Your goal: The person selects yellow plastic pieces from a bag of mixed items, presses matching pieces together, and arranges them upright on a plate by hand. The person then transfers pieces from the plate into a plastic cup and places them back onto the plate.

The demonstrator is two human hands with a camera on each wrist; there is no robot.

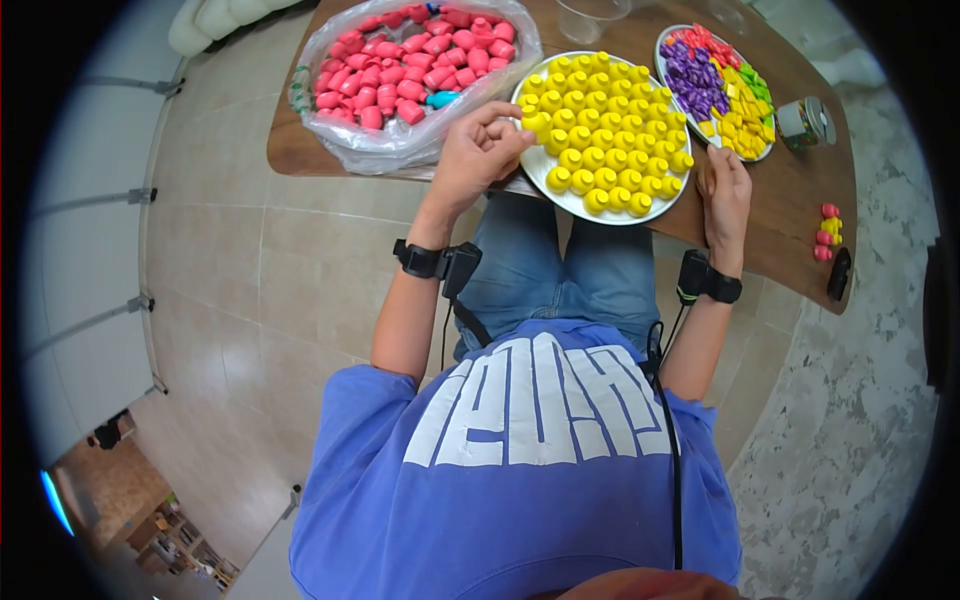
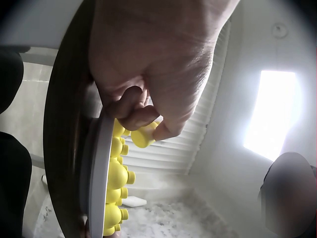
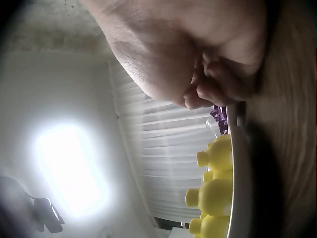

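Between thumb and fingers, my left hand (image 1: 472, 160) pinches a yellow bottle-shaped piece (image 1: 537, 125) at the left edge of a round white plate (image 1: 541, 175). In the left wrist view this yellow piece (image 2: 142, 137) is tilted beside the others. Rows of matching yellow pieces (image 1: 605, 155), rounded with a short narrow neck, cover the plate. My right hand (image 1: 727, 195) is by the plate's right side, its fingers loosely curled with nothing seen in them. From the right wrist, the hand (image 3: 198, 59) hangs near the plate's rim (image 3: 241, 173).
Left of the plate, a clear plastic bag (image 1: 375, 155) holds many pink pieces (image 1: 385, 75) and a teal one (image 1: 441, 99). A second plate (image 1: 663, 45) carries wrapped sweets in several colours. A lidded jar (image 1: 800, 124) and a small pink-and-yellow cluster (image 1: 827, 233) stand right on the wooden table (image 1: 790, 190).
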